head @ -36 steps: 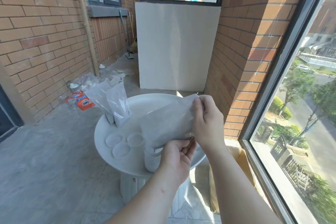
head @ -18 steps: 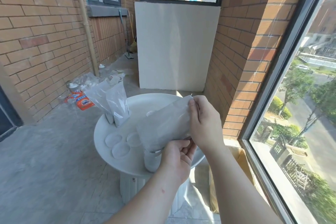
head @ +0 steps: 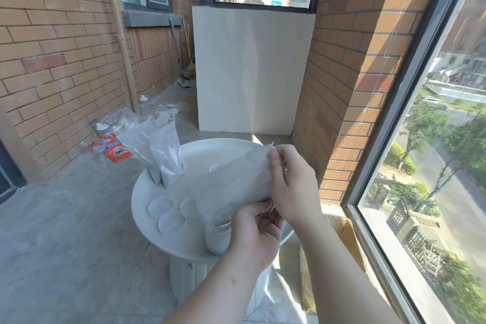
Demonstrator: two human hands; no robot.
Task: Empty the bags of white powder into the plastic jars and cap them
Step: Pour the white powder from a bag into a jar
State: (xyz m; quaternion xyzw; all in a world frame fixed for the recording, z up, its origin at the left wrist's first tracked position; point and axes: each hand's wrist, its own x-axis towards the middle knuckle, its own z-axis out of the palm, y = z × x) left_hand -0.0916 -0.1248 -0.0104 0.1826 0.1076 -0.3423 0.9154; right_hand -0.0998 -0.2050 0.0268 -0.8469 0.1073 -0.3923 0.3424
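Bag in hand: a clear plastic bag (head: 231,187) of white powder is hanging tilted over the near side of the table, its lower end dipping into a jar.
Direction: its long axis is running diagonally from the raised corner at upper right down to lower left, and the mouth is pointing down into the jar.
Jar: a plastic jar (head: 217,241) is standing upright and uncapped, partly hidden behind the left hand.
Right hand: the right hand (head: 292,184) is pinching the bag's raised corner.
Left hand: the left hand (head: 256,234) is gripping the bag's lower edge beside the jar mouth.
Doing it well: probably by raising the high corner gradually while pinning the mouth inside the rim, so powder is sliding rather than spilling.
Lids: three round lids (head: 171,221) are lying flat just left of the jar.
Other bags: more powder bags (head: 163,155) are standing together at the table's far left.
Table: a round white table (head: 136,197) is bearing everything.
Floor: an orange packet (head: 115,150) is lying by the brick wall.
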